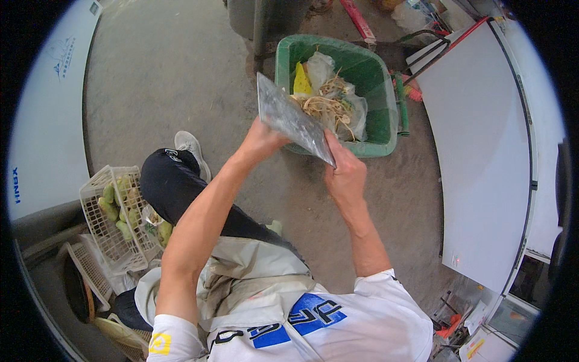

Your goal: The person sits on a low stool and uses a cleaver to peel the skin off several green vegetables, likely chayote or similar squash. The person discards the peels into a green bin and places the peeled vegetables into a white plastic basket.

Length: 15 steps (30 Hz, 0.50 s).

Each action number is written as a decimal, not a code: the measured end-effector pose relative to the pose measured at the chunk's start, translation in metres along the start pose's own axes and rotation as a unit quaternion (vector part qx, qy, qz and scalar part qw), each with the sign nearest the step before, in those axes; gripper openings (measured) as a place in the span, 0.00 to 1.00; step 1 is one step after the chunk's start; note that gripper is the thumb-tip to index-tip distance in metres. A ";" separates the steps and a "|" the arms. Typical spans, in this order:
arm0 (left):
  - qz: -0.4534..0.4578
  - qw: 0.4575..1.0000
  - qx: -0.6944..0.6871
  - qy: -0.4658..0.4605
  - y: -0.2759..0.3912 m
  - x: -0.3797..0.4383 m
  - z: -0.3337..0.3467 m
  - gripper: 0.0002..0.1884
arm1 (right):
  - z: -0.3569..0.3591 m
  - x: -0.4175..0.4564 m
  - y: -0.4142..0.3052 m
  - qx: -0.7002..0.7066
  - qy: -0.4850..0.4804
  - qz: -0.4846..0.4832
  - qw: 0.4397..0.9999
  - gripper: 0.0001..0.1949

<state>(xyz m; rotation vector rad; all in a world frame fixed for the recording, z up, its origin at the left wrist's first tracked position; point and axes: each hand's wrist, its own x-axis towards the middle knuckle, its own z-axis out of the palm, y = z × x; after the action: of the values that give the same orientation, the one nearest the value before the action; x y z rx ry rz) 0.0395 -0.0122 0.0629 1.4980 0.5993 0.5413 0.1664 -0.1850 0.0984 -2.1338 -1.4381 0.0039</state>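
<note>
Both of my hands hold a thin, flat grey panel (294,116), its surface scuffed and streaked. Whether it is a sheet or a shallow tray is not clear. My left hand (267,138) grips the lower left edge, with its fingers hidden behind the panel. At the lower right corner, my right hand (344,168) has its fingers closed around the edge. The panel is tilted over the near left rim of a green plastic bin (379,108). Inside the bin lie pale dry roots or stalks (332,107), clear plastic bags (320,68) and a yellow piece (301,80).
A white plastic crate (108,221) with several green vegetables (107,209) stands by my left leg. White chest freezers flank me, one at right (484,149), one at left (49,122). A dark grey barrel (280,20) stands beyond the bin on the concrete floor (149,81).
</note>
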 end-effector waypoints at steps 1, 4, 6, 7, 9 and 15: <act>0.002 1.000 0.023 -0.009 0.000 0.000 0.000 0.24 | 0.000 -0.001 -0.003 -0.003 -0.002 0.019 1.000 0.29; 0.056 0.992 0.080 0.080 -0.004 -0.002 0.014 0.34 | 0.006 -0.003 -0.016 -0.005 0.009 0.051 0.999 0.29; 0.053 0.989 0.078 0.113 -0.011 0.000 0.020 0.38 | 0.015 -0.008 -0.013 -0.002 0.037 0.045 0.998 0.32; 0.050 0.987 0.076 0.129 -0.014 0.001 0.024 0.41 | 0.015 -0.009 -0.014 0.003 0.038 0.053 0.998 0.31; 0.070 0.984 0.073 0.146 -0.018 0.000 0.030 0.40 | 0.015 -0.012 -0.017 0.012 0.040 0.069 0.997 0.29; 0.116 0.965 0.125 0.198 -0.019 0.001 0.038 0.38 | 0.014 -0.011 -0.030 0.032 0.019 0.121 0.992 0.26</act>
<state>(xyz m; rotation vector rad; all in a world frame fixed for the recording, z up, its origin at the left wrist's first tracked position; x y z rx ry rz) 0.0643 -0.0402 0.0433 1.7245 0.8304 0.9912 0.1323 -0.1799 0.0967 -2.2293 -1.1353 0.1000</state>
